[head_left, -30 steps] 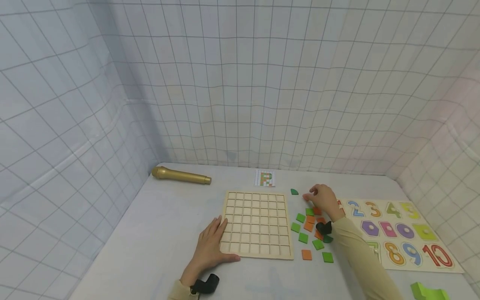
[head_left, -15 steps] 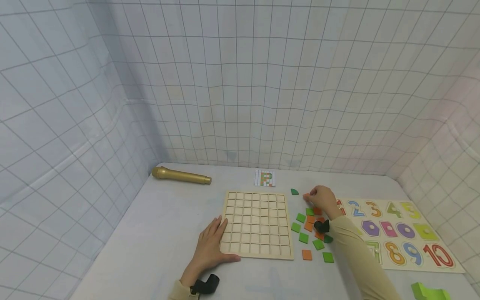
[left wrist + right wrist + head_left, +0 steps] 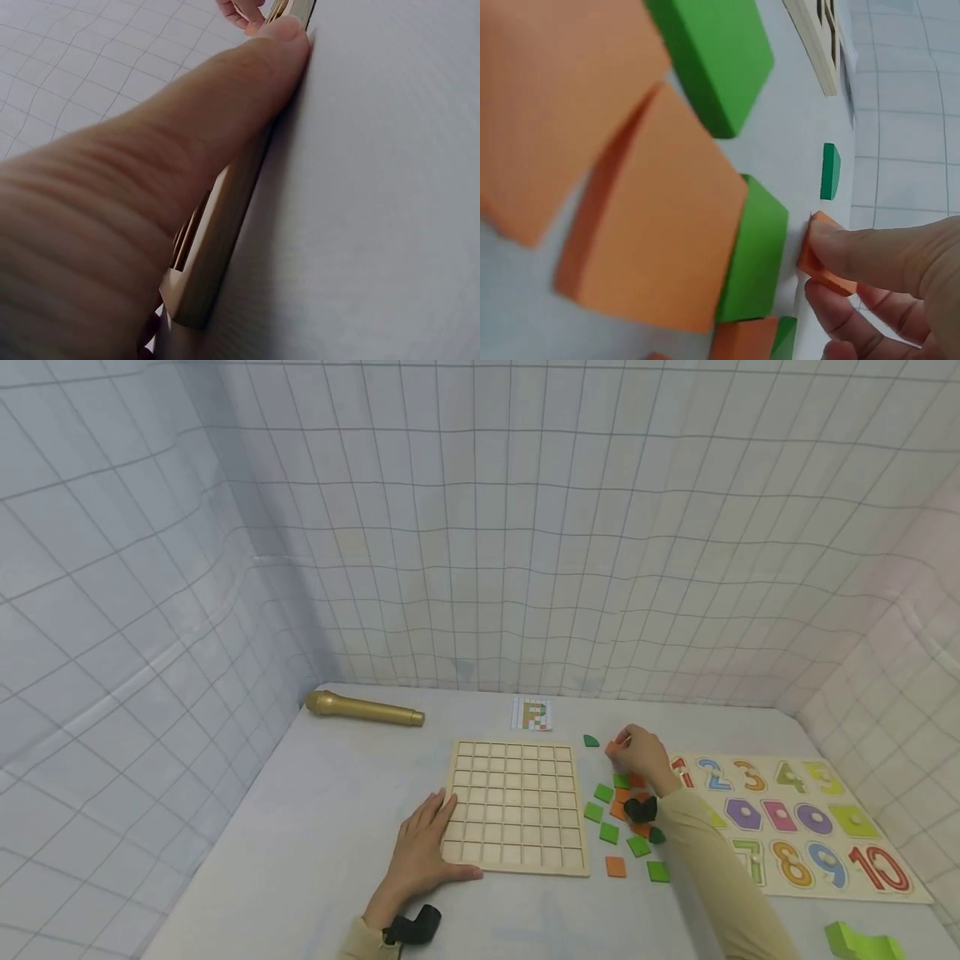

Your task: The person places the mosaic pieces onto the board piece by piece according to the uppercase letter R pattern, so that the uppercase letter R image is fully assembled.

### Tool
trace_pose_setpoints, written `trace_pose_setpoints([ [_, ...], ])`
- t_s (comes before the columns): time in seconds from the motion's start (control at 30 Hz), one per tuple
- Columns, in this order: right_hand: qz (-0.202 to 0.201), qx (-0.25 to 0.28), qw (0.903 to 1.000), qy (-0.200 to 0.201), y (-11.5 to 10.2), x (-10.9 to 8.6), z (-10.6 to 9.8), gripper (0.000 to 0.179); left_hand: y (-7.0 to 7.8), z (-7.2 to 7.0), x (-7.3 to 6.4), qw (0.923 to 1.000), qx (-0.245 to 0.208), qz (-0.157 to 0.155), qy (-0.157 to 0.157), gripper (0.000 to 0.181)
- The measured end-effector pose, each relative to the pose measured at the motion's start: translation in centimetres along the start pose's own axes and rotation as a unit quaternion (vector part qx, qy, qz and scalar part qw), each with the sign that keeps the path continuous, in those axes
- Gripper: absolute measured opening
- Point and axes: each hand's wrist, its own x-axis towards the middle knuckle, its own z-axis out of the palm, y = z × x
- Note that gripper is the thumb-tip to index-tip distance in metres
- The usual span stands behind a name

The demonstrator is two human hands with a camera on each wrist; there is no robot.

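My left hand rests at the near left corner of a pale wooden grid board. Its fingers lie along the left side, and in the left wrist view the thumb stretches over the front edge. My right hand, beyond the loose tiles, pinches an orange square tile between thumb and fingers. The right wrist view shows this orange tile tilted, with a dark green quarter-round piece just past it. Green square tiles and orange ones lie scattered right of the board.
A small printed pattern card lies behind the board. The gold microphone is at the back left. A number puzzle board lies on the right, near a bright green block. Gridded cloth surrounds the table.
My right fingers have closed on the orange tile, which now shows more clearly at their tips and looks slightly raised. The left hand stays in place at the board.
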Motion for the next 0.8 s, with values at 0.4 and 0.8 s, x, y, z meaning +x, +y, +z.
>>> trace_pose_setpoints([
  [0.4,-0.084,0.043,0.9934,0.064,-0.6,-0.9,0.9,0.015,0.1,-0.1,0.0,1.0000,0.006,0.005,0.003,0.118],
  [0.8,-0.238,0.128,0.9624,0.027,-6.0,-0.8,4.0,0.017,0.1,0.0,0.0,0.9999,0.002,0.008,0.010,0.118],
])
